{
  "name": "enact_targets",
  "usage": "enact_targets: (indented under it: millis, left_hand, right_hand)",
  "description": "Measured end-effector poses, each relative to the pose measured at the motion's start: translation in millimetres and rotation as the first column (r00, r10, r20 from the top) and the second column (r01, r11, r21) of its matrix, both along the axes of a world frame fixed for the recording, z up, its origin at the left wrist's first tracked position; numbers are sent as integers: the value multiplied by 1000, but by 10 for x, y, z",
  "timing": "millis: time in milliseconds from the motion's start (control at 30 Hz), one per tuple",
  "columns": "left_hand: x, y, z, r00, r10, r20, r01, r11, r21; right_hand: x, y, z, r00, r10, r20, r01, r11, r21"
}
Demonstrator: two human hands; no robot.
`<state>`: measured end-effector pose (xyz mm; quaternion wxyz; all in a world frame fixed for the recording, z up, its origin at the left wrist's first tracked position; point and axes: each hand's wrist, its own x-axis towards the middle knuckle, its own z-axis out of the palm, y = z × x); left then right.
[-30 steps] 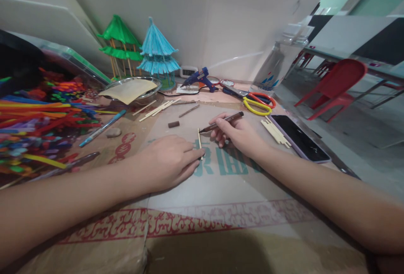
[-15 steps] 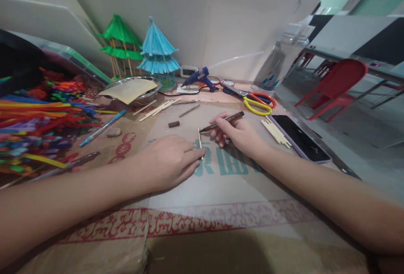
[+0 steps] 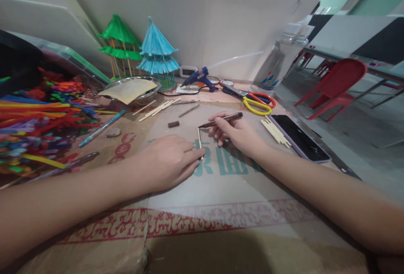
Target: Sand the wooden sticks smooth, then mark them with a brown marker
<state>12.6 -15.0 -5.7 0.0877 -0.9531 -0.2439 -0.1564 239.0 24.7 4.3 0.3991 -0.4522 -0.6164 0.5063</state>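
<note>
My left hand (image 3: 168, 162) lies on the cardboard-covered table (image 3: 221, 190), its fingertips pinching the near end of a thin wooden stick (image 3: 200, 141) and holding it flat. My right hand (image 3: 238, 133) grips a brown marker pen (image 3: 222, 119) like a pencil. The pen's tip sits at the far end of the stick. A brown pen cap (image 3: 173, 124) lies a little beyond my left hand.
A heap of coloured pipe cleaners (image 3: 38, 118) fills the left. Green (image 3: 120, 42) and blue (image 3: 157, 53) pagoda models, a metal bowl (image 3: 134, 89), glue gun (image 3: 198, 78), scissors (image 3: 257, 101), loose sticks (image 3: 276, 133), a phone (image 3: 298, 137) and a blue pen (image 3: 102, 127) surround me. A red chair (image 3: 337, 84) stands right.
My right hand has slid the pen tip a little farther away along the stick toward its far end. My left hand has stayed put on the stick.
</note>
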Motion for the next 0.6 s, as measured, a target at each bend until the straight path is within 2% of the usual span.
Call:
enact_targets:
  millis: [600]
  left_hand:
    - [-13,8,-12,1000,2,-24,-2,1000,-11]
  right_hand:
    - [-16,-43,60,998,19,53,-19,1000,4]
